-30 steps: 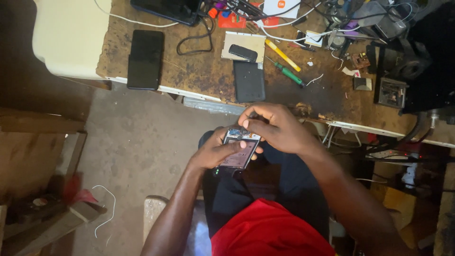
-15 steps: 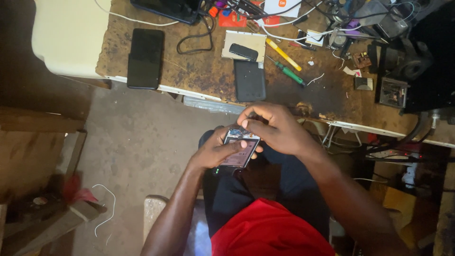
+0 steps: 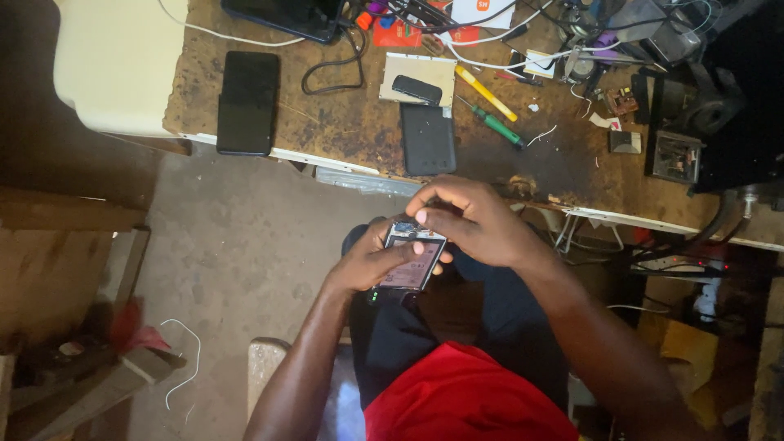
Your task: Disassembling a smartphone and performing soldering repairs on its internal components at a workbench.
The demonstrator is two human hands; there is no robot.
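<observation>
The left hand (image 3: 367,265) cradles an opened phone (image 3: 412,260) from below — the right hand (image 3: 469,220) pinches at its top edge; a firm, level hold would likely keep small parts from slipping.

The right hand (image 3: 474,220) covers the top end of the phone (image 3: 412,257), so what its fingertips press on cannot be told. The left hand (image 3: 371,261) hides the phone's left edge and underside. The phone's open face is too small and dim to make out parts. On the surface (image 3: 351,122), a dark tablet (image 3: 286,15) is cut off by the top edge, as are the cables (image 3: 457,20) beside it. The gear at far right (image 3: 694,98) sinks into shadow. The person's elbows run off the bottom edge.
</observation>
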